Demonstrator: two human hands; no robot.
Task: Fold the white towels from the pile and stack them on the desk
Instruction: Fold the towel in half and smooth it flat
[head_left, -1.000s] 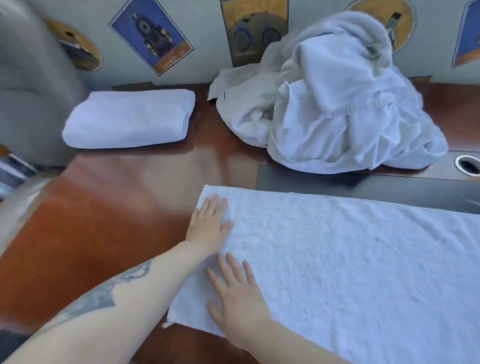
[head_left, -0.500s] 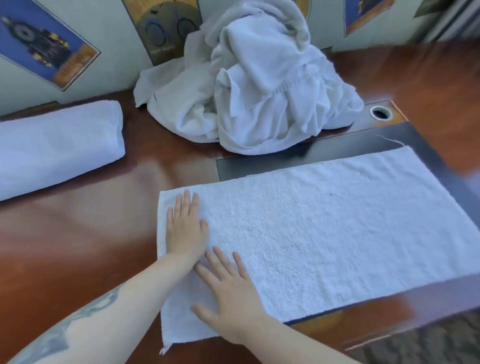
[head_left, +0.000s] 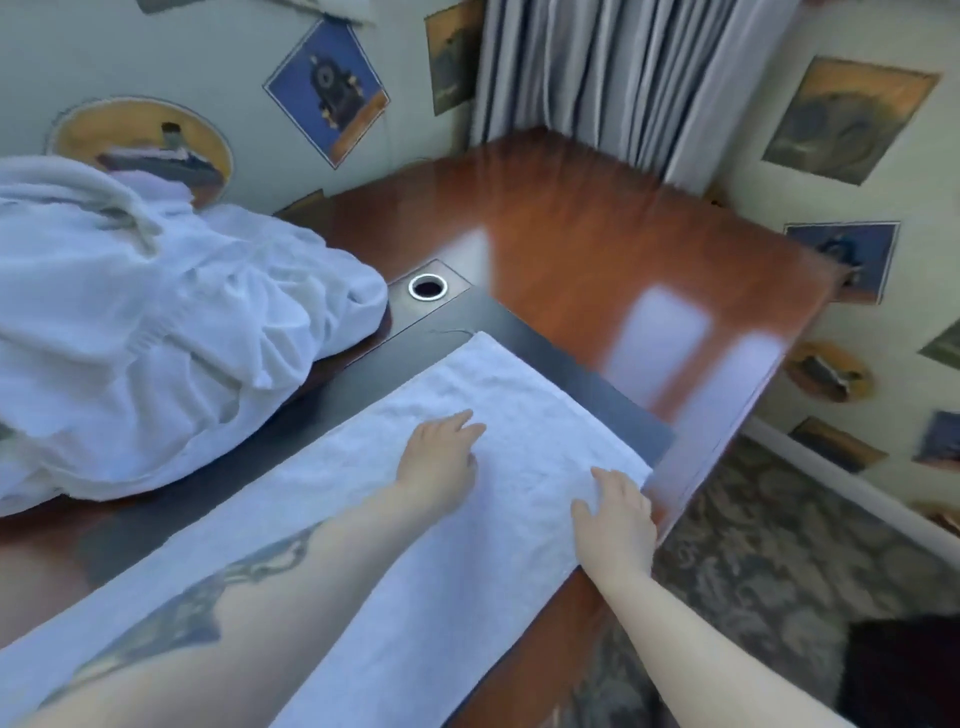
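A long white towel (head_left: 363, 499) lies flat along the front of the wooden desk (head_left: 597, 249). My left hand (head_left: 441, 457) rests on the towel near its right end, its fingers lying loosely on the cloth. My right hand (head_left: 615, 514) lies on the towel's near right corner, by the desk's front edge. A heap of unfolded white towels (head_left: 145, 332) sits at the back left. The folded towel seen earlier is out of view.
A round cable hole (head_left: 427, 287) sits in a dark panel behind the towel. Grey curtains (head_left: 623, 78) hang at the back corner. The desk's right edge drops to patterned carpet (head_left: 753, 571). Pictures cover the walls.
Both hands slid from the towel's left end along it to its right end. The view swung right, so the folded towel left the frame.
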